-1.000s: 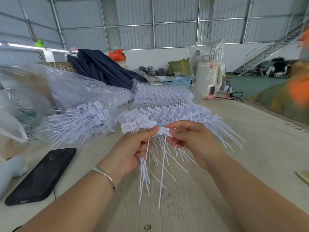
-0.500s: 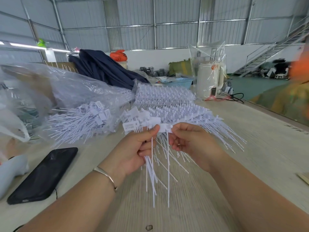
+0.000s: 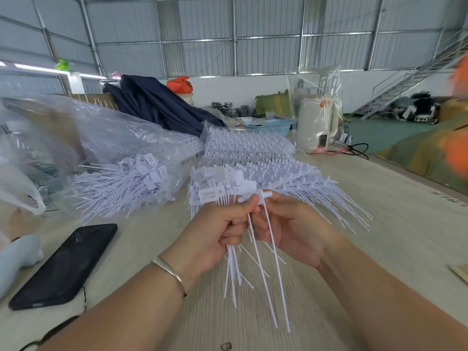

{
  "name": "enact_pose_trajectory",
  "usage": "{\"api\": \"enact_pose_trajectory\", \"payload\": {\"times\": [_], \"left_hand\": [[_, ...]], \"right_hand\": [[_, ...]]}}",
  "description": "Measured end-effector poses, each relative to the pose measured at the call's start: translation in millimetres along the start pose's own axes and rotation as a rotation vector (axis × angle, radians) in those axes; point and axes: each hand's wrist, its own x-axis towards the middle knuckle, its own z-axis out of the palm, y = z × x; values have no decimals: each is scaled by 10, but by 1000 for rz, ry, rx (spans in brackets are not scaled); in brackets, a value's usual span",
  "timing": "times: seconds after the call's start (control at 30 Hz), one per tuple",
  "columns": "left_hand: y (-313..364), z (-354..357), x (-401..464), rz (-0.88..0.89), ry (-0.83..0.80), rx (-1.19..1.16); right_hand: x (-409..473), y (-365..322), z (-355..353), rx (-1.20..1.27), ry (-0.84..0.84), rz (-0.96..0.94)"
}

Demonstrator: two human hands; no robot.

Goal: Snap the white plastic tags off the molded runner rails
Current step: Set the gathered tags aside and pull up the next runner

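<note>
Warehouse bay, wood-grain tabletop (image 3: 379,224). Left hand (image 3: 217,234) is gripping a bundle of freed tags (image 3: 222,188), fingers curled tight round the stems. Right hand (image 3: 291,229) is pinching the next tag head (image 3: 264,194) against the left thumb; a second ago that tag was hanging straighter, now it's twisting off-axis, so I'd guess it's breaking free. Unprocessed runner rails (image 3: 253,153) are stacking up just behind the hands. Clear plastic bag (image 3: 109,153) at left is holding loose finished tags. Phone (image 3: 65,264) lying near left.
</note>
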Motion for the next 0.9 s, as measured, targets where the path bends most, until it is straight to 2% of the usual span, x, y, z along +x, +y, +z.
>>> {"api": "enact_pose_trajectory", "payload": {"times": [0.07, 0.13, 0.2, 0.27, 0.37, 0.47, 0.53, 0.57, 0.6, 0.67, 0.7, 0.73, 0.77, 0.83, 0.9], "left_hand": [[-7, 0, 3, 8, 47, 0], [-5, -10, 4, 44, 159, 35], [-25, -48, 13, 128, 346, 195], [-53, -77, 27, 248, 495, 442], [-85, -72, 36, 370, 558, 584], [-107, -48, 43, 433, 539, 586], [-108, -44, 59, 403, 492, 492], [-93, -46, 58, 349, 418, 365], [-74, -42, 56, 278, 290, 217], [-35, -21, 33, 151, -26, 5], [-22, -15, 19, 111, -129, -14], [-9, -10, 9, 94, -186, -5], [-1, -13, 5, 85, -195, 4], [5, -45, 17, 67, -78, 25], [-21, -93, 49, 95, 165, 158]], "right_hand": [[13, 14, -6, 11, 48, 11], [27, 20, -25, -41, 189, -23], [18, 25, -32, -209, 363, -138], [-1, 20, 12, -435, 456, -280], [-9, 37, 97, -675, 515, -374], [-17, 22, 105, -696, 571, -385], [1, -5, 75, -567, 587, -365], [9, -23, 46, -441, 555, -323], [9, -38, 20, -287, 468, -255], [-8, -56, -10, 23, 160, -91], [-21, -64, -14, 99, 33, -37], [-27, -69, -15, 119, -26, -20], [-20, -65, -25, 132, -29, -6], [-17, -51, -44, 97, 110, -30], [-26, -5, -72, -205, 352, -206]]}}
